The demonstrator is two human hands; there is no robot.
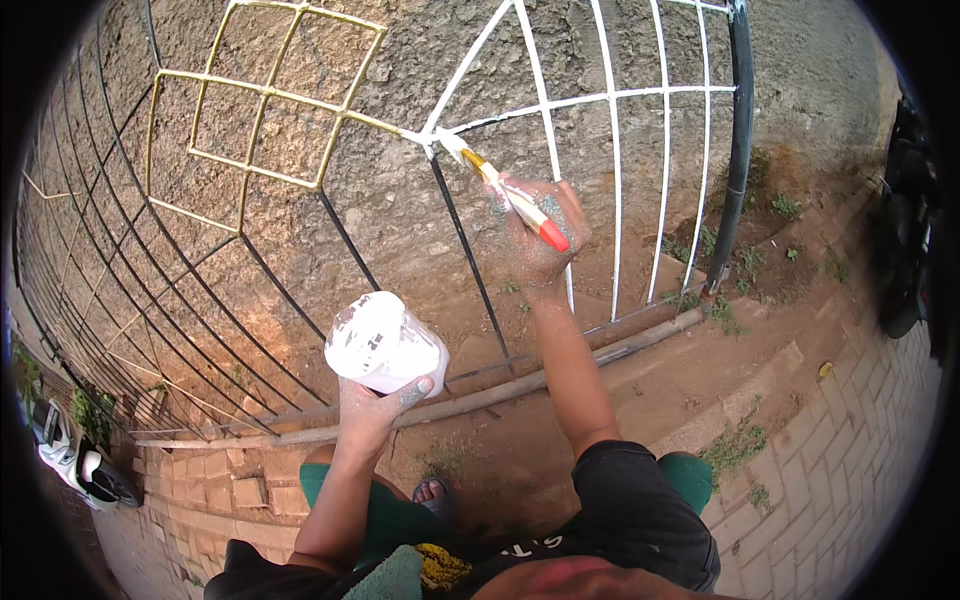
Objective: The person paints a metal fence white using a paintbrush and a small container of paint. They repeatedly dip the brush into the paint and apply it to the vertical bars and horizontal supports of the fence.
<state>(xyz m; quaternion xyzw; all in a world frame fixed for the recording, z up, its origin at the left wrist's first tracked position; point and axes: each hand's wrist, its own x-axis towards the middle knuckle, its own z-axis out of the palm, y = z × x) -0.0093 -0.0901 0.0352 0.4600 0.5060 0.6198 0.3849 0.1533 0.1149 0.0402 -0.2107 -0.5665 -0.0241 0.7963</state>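
My right hand (541, 225) is closed around a paintbrush (517, 196) with a red-tipped handle. The brush's white-coated bristles touch the metal fence (613, 150) where several bars meet. A plastic tub of white paint (420, 352) is held in my left hand (382, 409), below and left of the brush. Bars on the right are mostly white, with a dark stretch on the crossbar just right of the bristles. A gold-coloured lattice (262, 91) joins that meeting point from the left. Lower bars are black. Paint specks cover both hands.
A rough wall (420, 67) stands behind the fence, and a dark post (739, 150) is at its right end. A low pipe-like rail (495, 394) runs along the base. Brick paving (817, 442) lies at right. Parked motorcycles stand at far left (82, 465) and far right (907, 225).
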